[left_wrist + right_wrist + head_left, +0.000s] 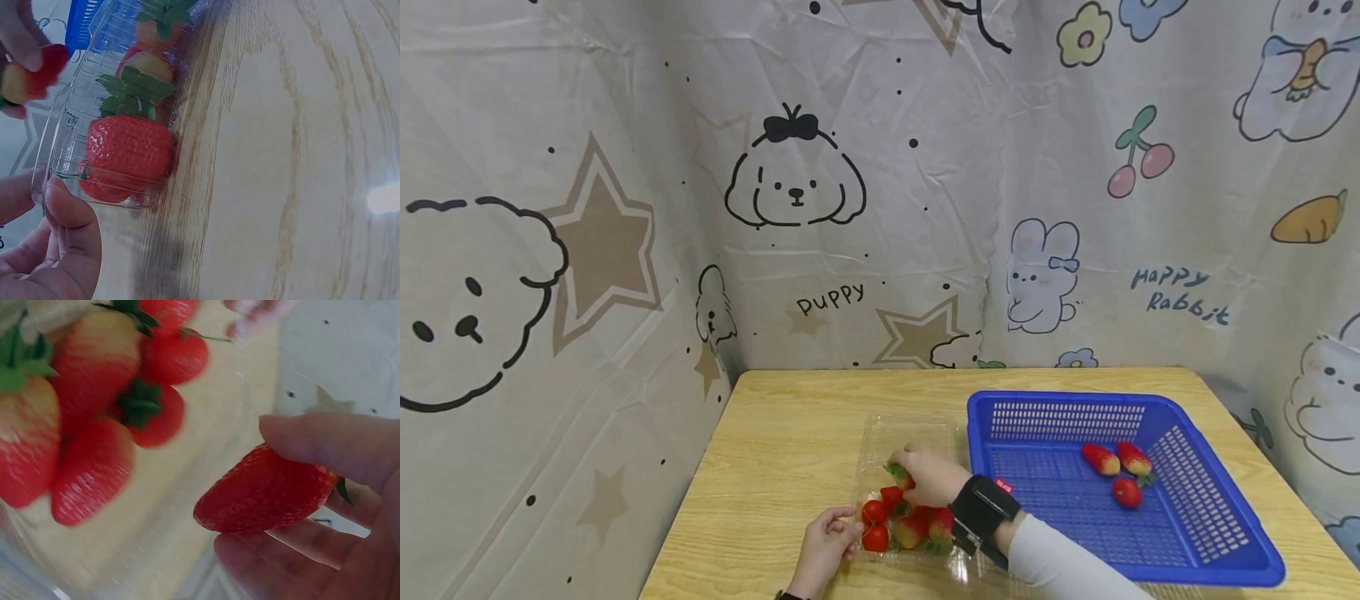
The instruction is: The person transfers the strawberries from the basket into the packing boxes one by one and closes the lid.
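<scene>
Clear plastic: thin ribbed clamshell punnet [904, 492] on wooden table [790, 467], beside blue perforated plastic basket [1195, 533].
Right hand [931, 475]: pinches one red strawberry [265, 490] above punnet.
Left hand [823, 550]: grips punnet's near edge.
Risk: soft, seeded fruit may bruise if squeezed; light punnet could tip.

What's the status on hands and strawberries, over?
Right hand pinches a red strawberry above the clear plastic clamshell box. Left hand steadies the box's edge. Three strawberries lie in the blue plastic basket. Nothing blocks the way.
</scene>
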Motion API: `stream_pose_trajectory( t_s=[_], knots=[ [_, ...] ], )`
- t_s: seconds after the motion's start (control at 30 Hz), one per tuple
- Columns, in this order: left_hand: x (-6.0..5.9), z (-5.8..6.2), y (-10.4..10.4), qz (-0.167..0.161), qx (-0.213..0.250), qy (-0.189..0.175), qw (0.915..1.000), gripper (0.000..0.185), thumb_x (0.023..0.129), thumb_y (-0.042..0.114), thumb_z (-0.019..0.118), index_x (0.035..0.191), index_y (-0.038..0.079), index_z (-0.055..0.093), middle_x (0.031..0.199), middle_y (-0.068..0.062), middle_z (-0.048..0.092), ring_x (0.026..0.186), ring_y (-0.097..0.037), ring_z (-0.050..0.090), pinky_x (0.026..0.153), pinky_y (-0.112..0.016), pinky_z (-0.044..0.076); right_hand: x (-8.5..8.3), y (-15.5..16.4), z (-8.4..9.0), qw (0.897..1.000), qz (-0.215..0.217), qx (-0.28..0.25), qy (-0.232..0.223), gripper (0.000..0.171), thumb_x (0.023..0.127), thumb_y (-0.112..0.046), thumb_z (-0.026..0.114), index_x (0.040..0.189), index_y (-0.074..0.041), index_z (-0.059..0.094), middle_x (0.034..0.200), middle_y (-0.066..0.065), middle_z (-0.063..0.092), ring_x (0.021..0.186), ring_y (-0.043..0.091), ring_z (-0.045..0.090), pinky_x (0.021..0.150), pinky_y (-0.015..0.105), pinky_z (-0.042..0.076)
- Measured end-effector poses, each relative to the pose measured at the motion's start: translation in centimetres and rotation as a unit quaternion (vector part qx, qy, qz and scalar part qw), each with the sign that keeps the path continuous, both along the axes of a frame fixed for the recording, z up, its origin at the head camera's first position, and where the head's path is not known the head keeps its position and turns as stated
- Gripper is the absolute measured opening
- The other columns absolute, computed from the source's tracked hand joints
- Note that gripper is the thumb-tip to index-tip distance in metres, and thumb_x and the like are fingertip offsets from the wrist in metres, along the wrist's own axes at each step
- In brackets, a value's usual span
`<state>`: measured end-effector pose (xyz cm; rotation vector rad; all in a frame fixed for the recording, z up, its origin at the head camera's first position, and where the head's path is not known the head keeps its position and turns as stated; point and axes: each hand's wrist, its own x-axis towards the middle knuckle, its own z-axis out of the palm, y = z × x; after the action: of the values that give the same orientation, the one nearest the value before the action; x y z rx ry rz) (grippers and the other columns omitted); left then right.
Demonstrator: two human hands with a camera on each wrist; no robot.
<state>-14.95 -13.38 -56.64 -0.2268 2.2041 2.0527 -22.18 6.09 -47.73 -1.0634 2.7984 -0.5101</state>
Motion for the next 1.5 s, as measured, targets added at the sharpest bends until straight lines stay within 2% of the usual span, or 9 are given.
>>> stream_pose_trajectory(
  t_s=[0.07, 0.2, 0.3, 0.47, 0.73, 1.03, 1.33, 1.4, 1.5],
  knots=[
    [0.0, 0.1, 0.0, -0.001, -0.002, 0.001, 1.0000, 0.036, 0.085, 0.004, 0.061, 0.113, -0.015, 0.050, 0.065, 0.002, 0.051, 0.052, -0.008, 0.053, 0.050, -0.022, 0.047, -0.1, -0.3, -0.8, 1.000, 0.003, 0.024, -0.006, 0.040, 0.068, -0.008, 0.074, 0.106, -0.007, 0.061, 0.086, 0.002, 0.054, 0.071, 0.011, 0.051, 0.063, 0.023, 0.046],
    [0.1, 0.1, 0.1, 0.001, -0.005, 0.003, 1.0000, 0.036, 0.085, 0.004, 0.062, 0.113, -0.015, 0.050, 0.065, 0.002, 0.051, 0.052, -0.008, 0.052, 0.049, -0.022, 0.047, -0.2, -0.8, -2.4, 0.998, 0.007, 0.063, 0.004, 0.030, 0.063, -0.007, 0.075, 0.089, -0.012, 0.061, 0.075, -0.004, 0.049, 0.064, 0.009, 0.048, 0.056, 0.022, 0.042],
    [0.0, 0.0, 0.1, 0.004, -0.004, 0.001, 1.0000, 0.035, 0.085, 0.004, 0.062, 0.113, -0.014, 0.050, 0.065, 0.002, 0.051, 0.051, -0.008, 0.052, 0.049, -0.022, 0.047, -0.1, -1.1, -3.1, 0.996, 0.005, 0.083, 0.026, 0.026, 0.060, -0.006, 0.075, 0.076, -0.016, 0.057, 0.067, -0.007, 0.047, 0.059, 0.009, 0.046, 0.053, 0.022, 0.040],
    [0.0, -0.2, 0.1, 0.003, 0.000, 0.009, 1.0000, 0.036, 0.084, 0.003, 0.062, 0.112, -0.016, 0.049, 0.064, 0.003, 0.051, 0.051, -0.008, 0.052, 0.048, -0.021, 0.046, 0.3, -1.4, -3.6, 0.992, -0.005, 0.111, 0.064, 0.027, 0.061, -0.009, 0.075, 0.067, -0.020, 0.051, 0.063, -0.009, 0.048, 0.056, 0.010, 0.048, 0.050, 0.025, 0.040],
    [0.0, -0.2, 0.1, 0.001, 0.006, 0.005, 1.0000, 0.037, 0.085, 0.004, 0.062, 0.113, -0.016, 0.049, 0.065, 0.002, 0.051, 0.051, -0.008, 0.052, 0.049, -0.021, 0.047, 0.6, -1.7, -4.3, 0.987, -0.007, 0.129, 0.097, 0.026, 0.064, -0.016, 0.075, 0.072, -0.021, 0.051, 0.064, -0.009, 0.046, 0.054, 0.009, 0.047, 0.045, 0.025, 0.037],
    [0.1, 0.0, 0.1, -0.005, 0.007, 0.007, 0.9999, 0.037, 0.085, 0.004, 0.062, 0.113, -0.016, 0.049, 0.065, 0.002, 0.052, 0.052, -0.008, 0.053, 0.049, -0.021, 0.047, 0.6, -1.5, -4.6, 0.987, -0.002, 0.126, 0.096, 0.029, 0.062, -0.015, 0.077, 0.076, -0.021, 0.052, 0.066, -0.007, 0.048, 0.058, 0.011, 0.050, 0.047, 0.025, 0.039],
    [0.1, -0.1, 0.1, 0.001, 0.002, 0.006, 1.0000, 0.035, 0.085, 0.004, 0.062, 0.112, -0.015, 0.050, 0.065, 0.002, 0.052, 0.052, -0.009, 0.053, 0.050, -0.022, 0.047, 0.2, -1.3, -4.5, 0.990, -0.001, 0.121, 0.065, 0.035, 0.060, -0.020, 0.078, 0.090, -0.025, 0.060, 0.070, -0.009, 0.049, 0.059, 0.008, 0.049, 0.048, 0.023, 0.039],
    [0.0, -0.1, 0.1, 0.002, 0.004, 0.007, 1.0000, 0.035, 0.085, 0.004, 0.062, 0.112, -0.015, 0.050, 0.065, 0.001, 0.052, 0.052, -0.009, 0.053, 0.049, -0.021, 0.047, 0.1, -1.2, -4.0, 0.993, -0.002, 0.112, 0.037, 0.036, 0.061, -0.018, 0.077, 0.093, -0.022, 0.060, 0.073, -0.008, 0.053, 0.061, 0.009, 0.050, 0.051, 0.024, 0.041],
    [0.0, -0.2, 0.1, 0.002, 0.009, 0.006, 0.9999, 0.036, 0.085, 0.003, 0.062, 0.113, -0.015, 0.049, 0.065, 0.001, 0.051, 0.052, -0.009, 0.053, 0.049, -0.021, 0.046, -0.1, -0.7, -2.1, 0.995, -0.010, 0.094, -0.016, 0.040, 0.066, -0.017, 0.076, 0.102, -0.017, 0.060, 0.088, -0.002, 0.059, 0.072, 0.013, 0.056, 0.059, 0.027, 0.046]
  ],
)
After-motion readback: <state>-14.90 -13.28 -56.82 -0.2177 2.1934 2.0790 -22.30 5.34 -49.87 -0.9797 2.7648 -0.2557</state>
